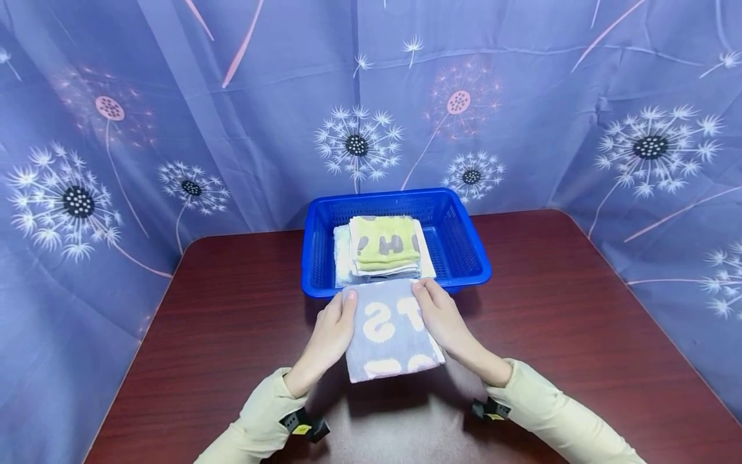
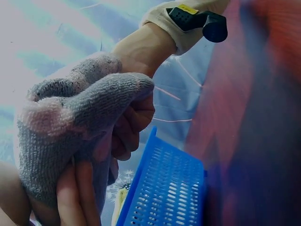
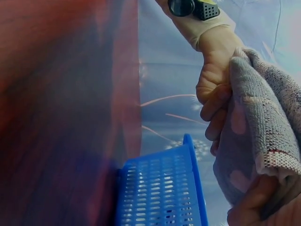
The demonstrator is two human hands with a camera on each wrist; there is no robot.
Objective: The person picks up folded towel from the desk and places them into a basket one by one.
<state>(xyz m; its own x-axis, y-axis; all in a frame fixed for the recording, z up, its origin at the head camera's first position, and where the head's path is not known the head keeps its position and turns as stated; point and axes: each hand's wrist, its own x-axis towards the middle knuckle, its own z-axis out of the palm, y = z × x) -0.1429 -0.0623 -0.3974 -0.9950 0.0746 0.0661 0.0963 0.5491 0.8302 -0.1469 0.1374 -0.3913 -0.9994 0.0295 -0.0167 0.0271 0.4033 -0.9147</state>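
A folded grey towel (image 1: 394, 348) with white letter shapes is held up in front of the basket, above the table. My left hand (image 1: 329, 330) grips its left edge with the thumb on top. On the opposite edge, my right hand (image 1: 445, 320) pinches it the same way. Both wrist views show fingers curled under the folded layers of the towel (image 2: 44, 155). Just beyond is a blue plastic basket (image 1: 469, 280) holding a stack of folded cloths, topped by a yellow-green towel (image 1: 385, 240) with grey marks.
The basket stands at the back of a dark red-brown wooden table (image 1: 232, 322). Paler folded cloths (image 1: 342, 254) lie under the yellow-green towel, toward the basket's left side. A blue curtain (image 1: 261, 142) with dandelion prints hangs behind and on both sides.
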